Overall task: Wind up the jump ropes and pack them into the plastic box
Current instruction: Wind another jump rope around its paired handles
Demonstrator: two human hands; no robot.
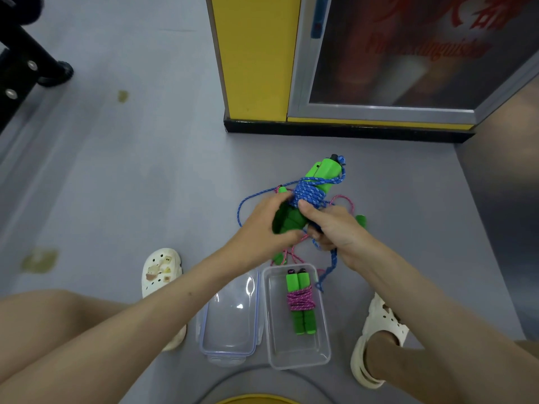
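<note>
Between left grip (262, 225) and right grip (335, 228), blue rope (309, 195) on green handles (326, 172); pink rope (300, 300) in plastic box (291, 352).

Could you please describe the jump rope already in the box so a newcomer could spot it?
Between the person's white clogs lie a clear lid and, right of it, the clear plastic box. The packed rope lies inside it: two green handles side by side, bound with pink cord, unlike the blue-corded bundle held by the left hand and right hand.
</note>
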